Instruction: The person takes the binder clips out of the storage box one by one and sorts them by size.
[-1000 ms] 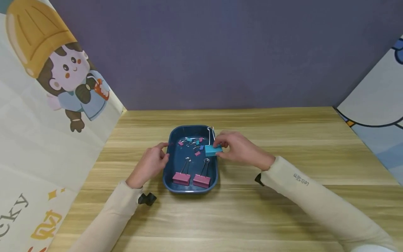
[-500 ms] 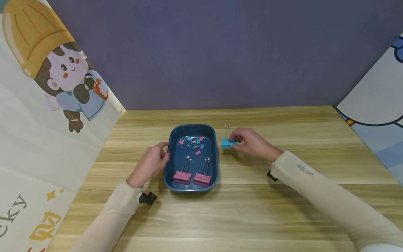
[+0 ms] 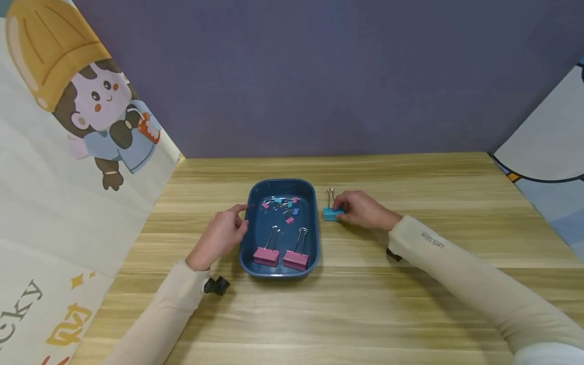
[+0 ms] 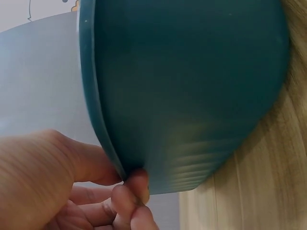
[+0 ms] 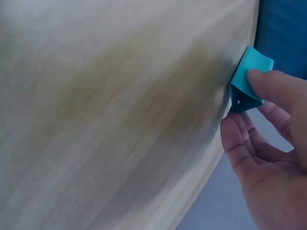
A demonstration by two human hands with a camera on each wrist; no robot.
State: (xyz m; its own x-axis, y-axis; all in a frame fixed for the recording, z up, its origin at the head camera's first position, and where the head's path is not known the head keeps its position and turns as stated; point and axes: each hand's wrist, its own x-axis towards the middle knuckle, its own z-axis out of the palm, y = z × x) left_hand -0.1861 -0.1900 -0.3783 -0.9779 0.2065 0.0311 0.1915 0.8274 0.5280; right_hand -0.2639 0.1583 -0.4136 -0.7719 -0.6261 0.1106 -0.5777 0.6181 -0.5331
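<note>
Fingers (image 4: 136, 184) of the left hand (image 3: 220, 235) pinch the left rim of a dark blue tray (image 3: 257, 230). Inside, small coloured clips (image 3: 289, 204) lie scattered toward the far end and two large pink binder clips (image 3: 266, 256) lie side by side at the near end. Just right of the tray, a turquoise binder clip (image 3: 329, 215) is at the tabletop (image 3: 347, 304), gripped by the right hand (image 3: 363, 210).

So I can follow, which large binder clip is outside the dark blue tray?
The turquoise binder clip the right hand pinches; both large pink binder clips are inside the dark blue tray.
</note>
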